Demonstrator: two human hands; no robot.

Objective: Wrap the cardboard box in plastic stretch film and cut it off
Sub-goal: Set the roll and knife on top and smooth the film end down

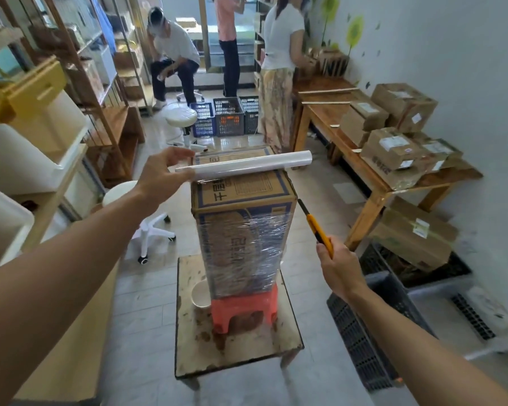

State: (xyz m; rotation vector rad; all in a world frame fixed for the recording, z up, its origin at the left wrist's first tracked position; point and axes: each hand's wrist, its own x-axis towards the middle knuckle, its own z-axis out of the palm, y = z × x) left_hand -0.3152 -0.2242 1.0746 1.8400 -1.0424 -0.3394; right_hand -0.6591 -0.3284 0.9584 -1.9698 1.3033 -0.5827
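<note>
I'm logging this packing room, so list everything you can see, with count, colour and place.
cardboard box: one, brown, film-wrapped, upright on the red stool
film roll: one, white, lying across the box top
red stool: one, on the small table
small table: one, worn beige, centre floor
white cup: one, on the table, left of the stool
utility knife: one, yellow and black, right of the box
parcels: several, brown, on the wooden bench at right
crates: three, blue and grey, far floor
round stools: two, white, left floor
other people: three, background
left hand: on the roll
right hand: holding the knife
</note>
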